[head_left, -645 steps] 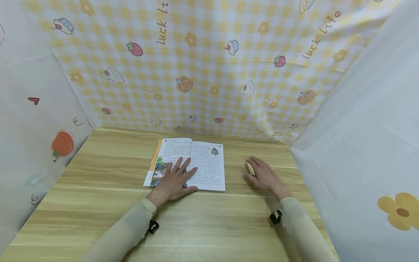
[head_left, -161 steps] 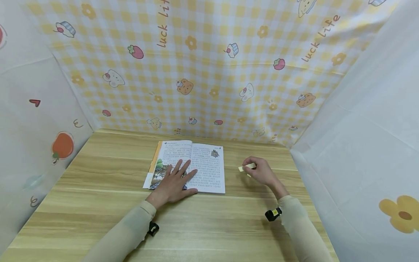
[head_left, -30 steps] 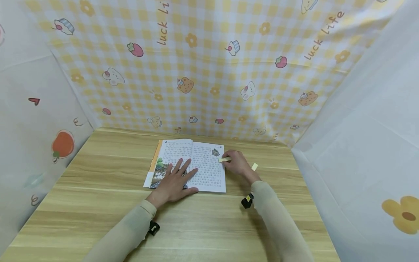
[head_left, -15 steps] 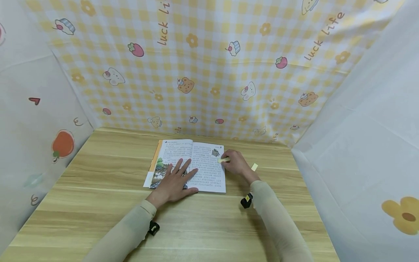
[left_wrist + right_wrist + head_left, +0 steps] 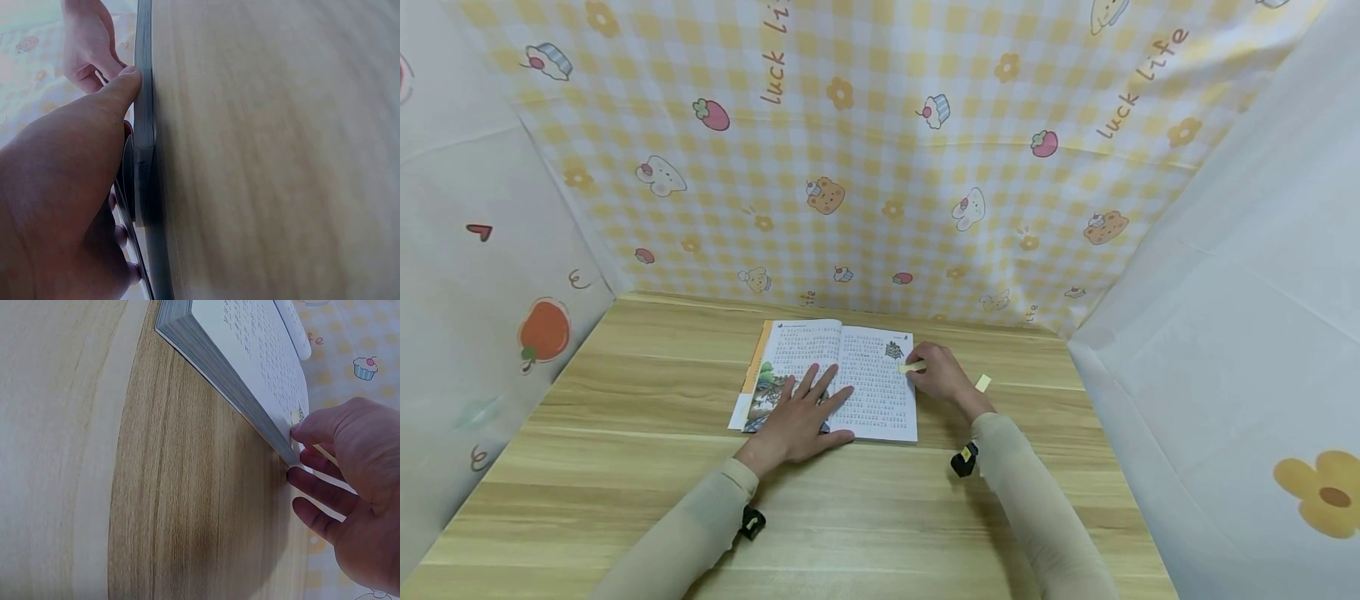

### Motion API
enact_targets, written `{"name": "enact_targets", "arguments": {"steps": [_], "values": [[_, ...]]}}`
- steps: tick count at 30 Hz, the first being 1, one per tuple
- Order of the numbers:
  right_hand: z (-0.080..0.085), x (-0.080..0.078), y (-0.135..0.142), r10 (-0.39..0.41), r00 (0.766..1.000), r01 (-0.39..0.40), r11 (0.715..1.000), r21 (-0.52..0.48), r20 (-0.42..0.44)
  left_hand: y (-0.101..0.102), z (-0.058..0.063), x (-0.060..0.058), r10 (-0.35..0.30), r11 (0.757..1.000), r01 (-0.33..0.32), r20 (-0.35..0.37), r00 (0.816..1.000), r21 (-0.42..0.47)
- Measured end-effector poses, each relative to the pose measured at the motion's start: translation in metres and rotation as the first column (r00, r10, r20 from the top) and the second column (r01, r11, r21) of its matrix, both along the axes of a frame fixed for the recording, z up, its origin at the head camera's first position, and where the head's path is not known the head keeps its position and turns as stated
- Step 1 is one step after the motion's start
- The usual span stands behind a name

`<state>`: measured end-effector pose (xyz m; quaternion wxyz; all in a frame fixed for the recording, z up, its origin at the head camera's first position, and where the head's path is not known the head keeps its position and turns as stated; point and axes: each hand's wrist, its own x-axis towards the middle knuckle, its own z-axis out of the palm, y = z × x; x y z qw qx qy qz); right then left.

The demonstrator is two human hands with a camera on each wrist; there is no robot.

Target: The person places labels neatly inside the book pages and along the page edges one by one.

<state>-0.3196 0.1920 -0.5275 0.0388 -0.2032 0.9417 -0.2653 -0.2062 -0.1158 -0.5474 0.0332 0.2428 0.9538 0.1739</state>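
Observation:
An open book (image 5: 872,408) with printed text and a coloured picture lies on the wooden table. My left hand (image 5: 793,425) is spread flat across its lower middle, fingers straight, over part of the picture; in the left wrist view the thumb lies on the book's edge (image 5: 144,94). At the right page's outer margin, my right hand (image 5: 940,375) pinches a pale yellow sticky note strip (image 5: 910,367), whose end overlaps the page beside a small web drawing. The right wrist view shows thumb and fingertips right at the book's corner. Another yellow strip (image 5: 983,382) lies behind the right wrist.
The table (image 5: 865,525) runs back to a yellow checked cloth wall (image 5: 865,167). White cloth walls stand at the left (image 5: 467,350) and right (image 5: 1225,400). A black wrist camera (image 5: 965,460) hangs under the right forearm, another (image 5: 752,522) under the left.
Earlier my right hand was over the yellow notes on the table, then held a strip above them. It has moved left to the page margin and barely shifts now. The left hand stays put.

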Motion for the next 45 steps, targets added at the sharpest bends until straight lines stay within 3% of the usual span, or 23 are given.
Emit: {"name": "enact_targets", "arguments": {"steps": [27, 45], "values": [[0.004, -0.0006, -0.0053, -0.003, 1.0, 0.004, 0.998, 0.059, -0.011, 0.0, 0.0018, 0.0012, 0.003, 1.0, -0.003, 0.008, 1.0, -0.012], [0.0005, 0.0, -0.0025, 0.019, 1.0, -0.019, 0.998, 0.062, -0.004, -0.0009, -0.0048, -0.002, -0.002, 1.0, 0.002, 0.007, 1.0, 0.019]]}}
